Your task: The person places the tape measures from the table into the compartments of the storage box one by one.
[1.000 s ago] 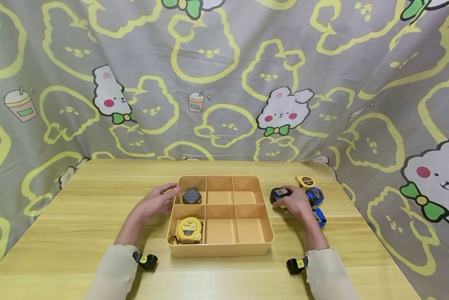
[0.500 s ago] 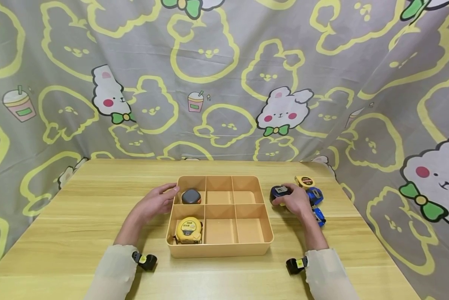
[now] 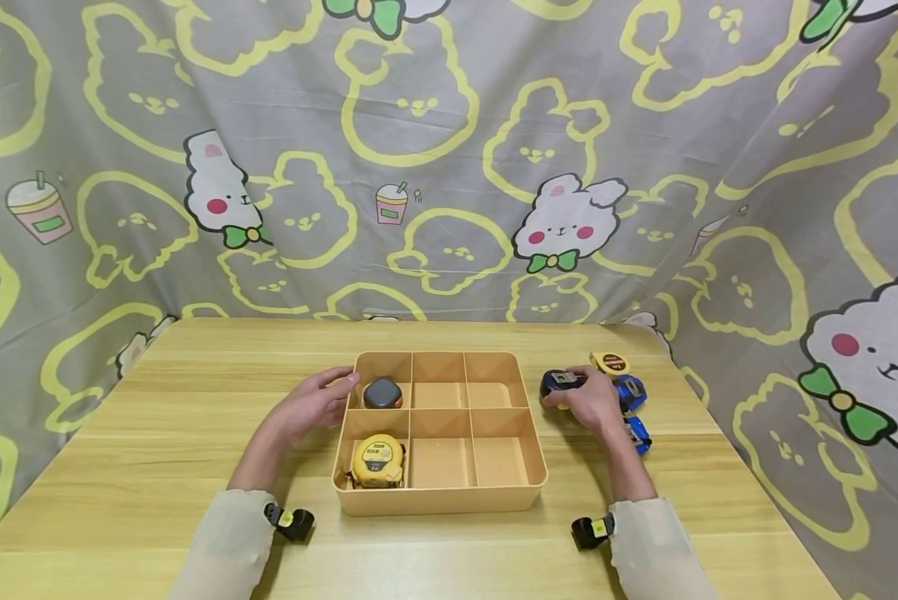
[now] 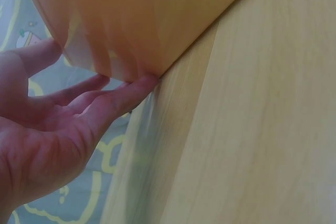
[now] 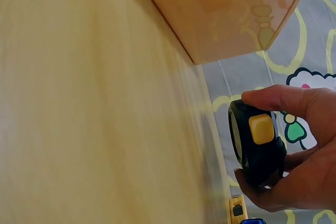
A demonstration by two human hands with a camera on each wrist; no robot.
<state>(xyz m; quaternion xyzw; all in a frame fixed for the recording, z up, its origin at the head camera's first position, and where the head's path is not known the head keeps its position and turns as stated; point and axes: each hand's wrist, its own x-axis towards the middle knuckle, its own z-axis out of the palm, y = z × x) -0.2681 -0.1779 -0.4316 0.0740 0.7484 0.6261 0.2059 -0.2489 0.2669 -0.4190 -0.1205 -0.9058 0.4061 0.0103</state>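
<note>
A tan organizer box [image 3: 441, 500] with several compartments stands on the table. My left hand [image 3: 315, 410] is at its left wall; in the left wrist view the loosely extended fingers [image 4: 123, 95] touch the outside of the wall, the thumb near the rim. My right hand [image 3: 594, 402] pinches a black tape measure [image 3: 557, 383] between thumb and fingers, just right of the box. A yellow button [image 5: 261, 128] shows on it in the right wrist view. Inside the box, a dark grey tape measure [image 3: 383, 393] lies back left and a yellow tape measure [image 3: 378, 461] front left.
Beyond my right hand lie a small yellow tape measure [image 3: 611, 363] and two blue tape measures, one farther back [image 3: 632, 392] and one nearer [image 3: 640, 435], partly hidden by my wrist. A patterned curtain [image 3: 449, 167] hangs behind the wooden table [image 3: 156, 467].
The black tape measure tilts slightly in my right hand, its top turning a little. My left hand and the box have stayed in place.
</note>
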